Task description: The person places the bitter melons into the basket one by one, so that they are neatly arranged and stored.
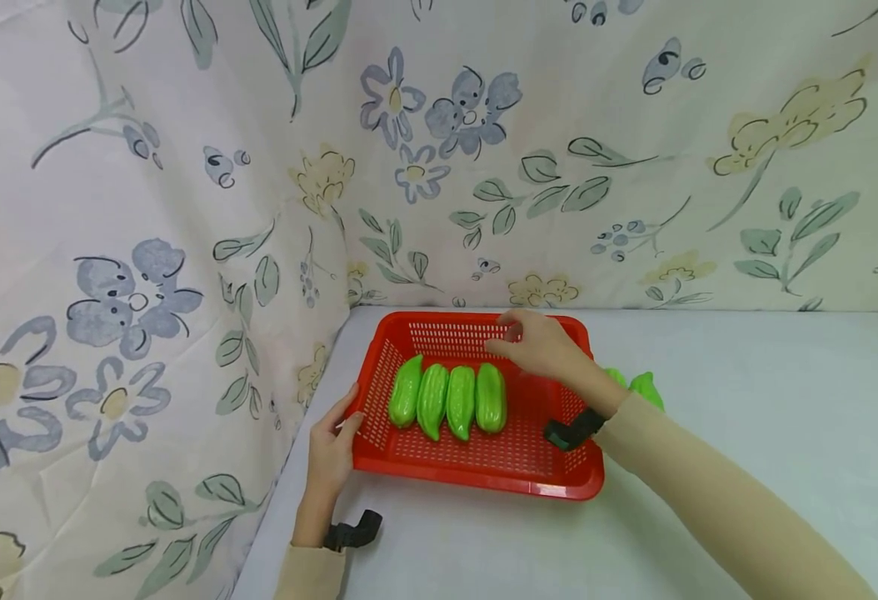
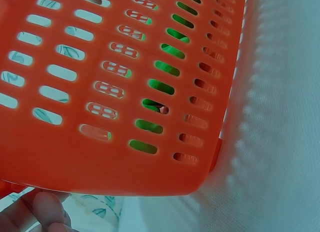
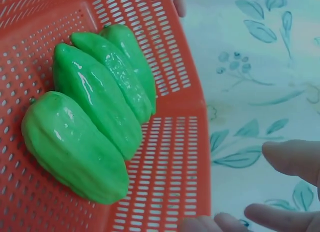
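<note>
A red plastic basket (image 1: 476,481) with slotted walls stands on the white table. Inside it, several glossy green pepper-like vegetables (image 1: 433,400) lie side by side in a row toward the left. My left hand (image 1: 331,446) grips the basket's left rim; in the left wrist view its fingers (image 2: 47,209) show at the rim's edge. Over the right back part of the basket is my right hand (image 1: 540,343), thumb and fingers apart, holding nothing. The right wrist view shows its spread fingers (image 3: 292,157) beyond the rim, away from the vegetables.
More green vegetables (image 1: 646,388) lie on the table (image 1: 769,417) just right of the basket, partly hidden by my right forearm. A floral cloth (image 1: 484,242) hangs behind the table and along its left side.
</note>
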### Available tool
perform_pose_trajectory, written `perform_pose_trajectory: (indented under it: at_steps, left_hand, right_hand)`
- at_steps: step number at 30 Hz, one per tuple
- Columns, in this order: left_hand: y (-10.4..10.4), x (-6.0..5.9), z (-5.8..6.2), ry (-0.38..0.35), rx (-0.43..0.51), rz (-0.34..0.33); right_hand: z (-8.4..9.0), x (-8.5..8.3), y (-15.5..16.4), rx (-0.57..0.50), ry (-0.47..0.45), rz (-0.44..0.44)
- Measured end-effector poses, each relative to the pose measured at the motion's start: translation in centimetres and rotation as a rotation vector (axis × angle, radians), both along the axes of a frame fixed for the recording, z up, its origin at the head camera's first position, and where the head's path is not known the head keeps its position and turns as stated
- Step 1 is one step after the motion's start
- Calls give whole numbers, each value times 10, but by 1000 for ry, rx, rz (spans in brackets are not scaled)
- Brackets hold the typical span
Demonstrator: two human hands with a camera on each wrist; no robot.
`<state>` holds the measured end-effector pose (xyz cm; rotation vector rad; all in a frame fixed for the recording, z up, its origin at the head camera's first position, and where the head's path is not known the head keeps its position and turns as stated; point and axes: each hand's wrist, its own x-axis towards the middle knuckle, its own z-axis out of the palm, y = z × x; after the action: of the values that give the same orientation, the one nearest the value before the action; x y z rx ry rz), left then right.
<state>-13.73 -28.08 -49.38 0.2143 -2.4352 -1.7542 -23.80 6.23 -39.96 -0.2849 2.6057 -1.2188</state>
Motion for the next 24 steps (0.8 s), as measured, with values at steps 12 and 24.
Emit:
perform_pose_trajectory:
  at_steps: [12, 24]
  left_hand:
    - [-1, 1, -3, 1, -18, 6]
    - [0, 1, -1, -5, -14, 12]
  right_hand:
    - [7, 12, 23, 15, 118, -10]
    - [8, 15, 47, 20, 107, -13]
